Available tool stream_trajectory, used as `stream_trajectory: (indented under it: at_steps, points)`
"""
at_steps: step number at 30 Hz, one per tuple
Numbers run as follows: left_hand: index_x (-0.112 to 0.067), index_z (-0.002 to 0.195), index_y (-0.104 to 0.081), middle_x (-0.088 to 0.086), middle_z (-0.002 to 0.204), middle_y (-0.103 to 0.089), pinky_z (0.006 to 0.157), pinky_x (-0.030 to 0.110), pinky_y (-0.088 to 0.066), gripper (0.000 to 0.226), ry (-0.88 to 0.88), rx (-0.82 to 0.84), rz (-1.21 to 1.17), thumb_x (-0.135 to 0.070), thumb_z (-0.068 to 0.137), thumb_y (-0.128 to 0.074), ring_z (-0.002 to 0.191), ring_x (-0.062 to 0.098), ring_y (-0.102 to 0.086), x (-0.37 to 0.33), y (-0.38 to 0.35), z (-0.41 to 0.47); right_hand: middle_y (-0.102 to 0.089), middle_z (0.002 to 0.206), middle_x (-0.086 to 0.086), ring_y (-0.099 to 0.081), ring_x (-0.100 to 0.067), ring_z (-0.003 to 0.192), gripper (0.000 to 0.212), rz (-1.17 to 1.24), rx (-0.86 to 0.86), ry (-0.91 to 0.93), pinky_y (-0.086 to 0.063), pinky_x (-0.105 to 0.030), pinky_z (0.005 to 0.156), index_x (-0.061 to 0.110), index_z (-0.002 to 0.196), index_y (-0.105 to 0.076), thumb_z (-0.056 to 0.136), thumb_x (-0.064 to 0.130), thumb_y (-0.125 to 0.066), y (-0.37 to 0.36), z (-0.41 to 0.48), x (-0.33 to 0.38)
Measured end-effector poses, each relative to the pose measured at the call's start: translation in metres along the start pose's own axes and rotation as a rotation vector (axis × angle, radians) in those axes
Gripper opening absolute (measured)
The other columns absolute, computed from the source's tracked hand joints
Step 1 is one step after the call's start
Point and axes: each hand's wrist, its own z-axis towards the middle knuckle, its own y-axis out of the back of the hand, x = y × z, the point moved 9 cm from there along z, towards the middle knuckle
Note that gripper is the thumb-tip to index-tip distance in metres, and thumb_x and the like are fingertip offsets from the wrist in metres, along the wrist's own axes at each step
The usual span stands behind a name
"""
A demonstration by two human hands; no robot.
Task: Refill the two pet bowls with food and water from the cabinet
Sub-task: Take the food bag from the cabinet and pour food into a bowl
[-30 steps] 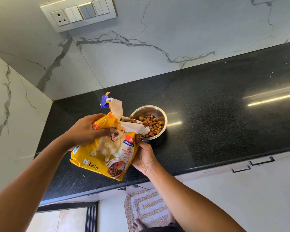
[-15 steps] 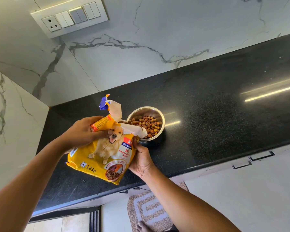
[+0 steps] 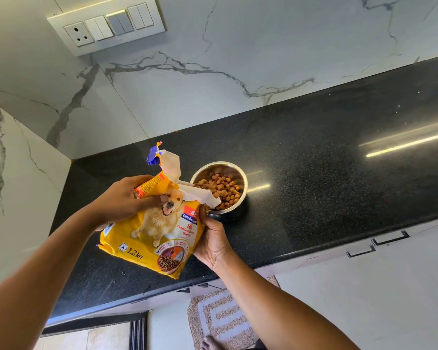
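we tilt the yellow plastic kibble bag (image 3: pixel 147 236) over the round steel bowl (image 3: pixel 221 165) to pour; left hand (image 3: pixel 122 198) grips its top, right hand (image 3: pixel 213 239) grips its side.

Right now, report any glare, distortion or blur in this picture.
Head view: long light streaks glare off the black countertop at right, with a smaller glint beside the steel bowl; the wide-angle lens bows the counter edge and tilts the switch panel; the kibble and the bag print are sharp.

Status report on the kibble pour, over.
Left hand and right hand grip food bag, mouth over steel bowl. Kibble inside. Nothing blocking.
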Motion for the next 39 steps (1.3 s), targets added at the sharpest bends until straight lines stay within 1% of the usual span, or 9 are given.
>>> stream_trajectory:
  at_steps: [6,9,14,20,23,26,30,32,39]
  points:
    - [-0.038,0.137,-0.052,-0.007,0.119,-0.07,0.095,0.052,-0.058,0.107,0.004,-0.007,0.01,-0.083,0.042,-0.073,0.103,0.022,-0.072,0.004,0.003,0.0,-0.059,0.146,-0.021,-0.06,-0.038,0.13,0.05,0.006,-0.035,-0.029,-0.047,-0.059,0.11,0.014,0.147,-0.057,0.107,0.038,-0.041,0.005,0.001,-0.003]
    - [-0.037,0.138,-0.053,-0.006,0.119,-0.07,0.095,0.054,-0.057,0.095,0.002,-0.016,-0.003,-0.079,0.056,-0.075,0.103,0.023,-0.072,0.005,0.002,-0.001,-0.06,0.145,-0.02,-0.062,-0.037,0.128,0.049,-0.02,-0.039,-0.022,-0.051,-0.057,0.107,0.014,0.146,-0.059,0.107,0.039,-0.042,0.004,0.0,0.0]
    - [-0.039,0.132,-0.053,-0.004,0.12,-0.07,0.095,0.054,-0.057,0.079,0.01,-0.021,-0.027,-0.07,0.063,-0.077,0.102,0.023,-0.072,0.007,0.001,-0.001,-0.061,0.143,-0.02,-0.061,-0.038,0.128,0.047,-0.013,-0.075,-0.037,-0.046,-0.06,0.11,0.016,0.141,-0.064,0.106,0.041,-0.044,0.006,0.0,-0.001]
    - [-0.036,0.138,-0.054,-0.006,0.12,-0.07,0.094,0.053,-0.058,0.112,-0.001,-0.021,-0.012,-0.086,0.04,-0.073,0.105,0.024,-0.072,0.007,0.006,-0.002,-0.062,0.143,-0.02,-0.06,-0.038,0.129,0.047,-0.032,-0.086,-0.035,-0.037,-0.065,0.116,0.017,0.14,-0.065,0.107,0.042,-0.044,0.01,0.003,0.0]
    - [-0.035,0.138,-0.054,-0.005,0.12,-0.069,0.094,0.054,-0.058,0.101,-0.005,-0.022,-0.011,-0.078,0.048,-0.074,0.106,0.025,-0.071,0.005,0.005,-0.002,-0.062,0.143,-0.02,-0.059,-0.039,0.129,0.047,-0.039,-0.095,-0.038,-0.033,-0.067,0.119,0.017,0.141,-0.064,0.106,0.043,-0.045,0.01,0.004,0.0]
    - [-0.036,0.138,-0.053,-0.005,0.121,-0.069,0.095,0.054,-0.057,0.107,0.01,-0.027,-0.007,-0.081,0.043,-0.072,0.105,0.025,-0.071,0.006,0.007,0.0,-0.061,0.143,-0.02,-0.057,-0.04,0.131,0.047,-0.044,-0.088,-0.027,-0.029,-0.068,0.12,0.017,0.14,-0.065,0.105,0.043,-0.045,0.008,0.005,0.001]
    - [-0.033,0.144,-0.05,0.0,0.125,-0.068,0.096,0.056,-0.056,0.091,0.019,-0.043,-0.02,-0.07,0.066,-0.078,0.107,0.028,-0.071,0.007,0.01,0.003,-0.063,0.142,-0.021,-0.058,-0.04,0.129,0.046,-0.068,-0.076,-0.004,-0.03,-0.068,0.12,0.016,0.138,-0.067,0.104,0.042,-0.05,0.001,0.004,0.006]
    - [-0.032,0.143,-0.05,0.0,0.125,-0.069,0.097,0.057,-0.055,0.086,0.017,-0.048,-0.02,-0.065,0.069,-0.077,0.107,0.028,-0.071,0.006,0.012,0.004,-0.062,0.142,-0.02,-0.057,-0.04,0.13,0.046,-0.066,-0.075,-0.004,-0.03,-0.068,0.12,0.016,0.138,-0.067,0.104,0.042,-0.05,-0.001,0.004,0.008]
    - [-0.036,0.139,-0.052,-0.003,0.121,-0.069,0.095,0.055,-0.057,0.101,0.006,-0.041,-0.022,-0.077,0.049,-0.072,0.105,0.026,-0.071,0.002,0.009,0.0,-0.057,0.148,-0.023,-0.049,-0.046,0.139,0.05,-0.089,-0.109,-0.019,-0.027,-0.069,0.12,0.013,0.145,-0.06,0.109,0.043,-0.045,0.004,0.006,0.01]
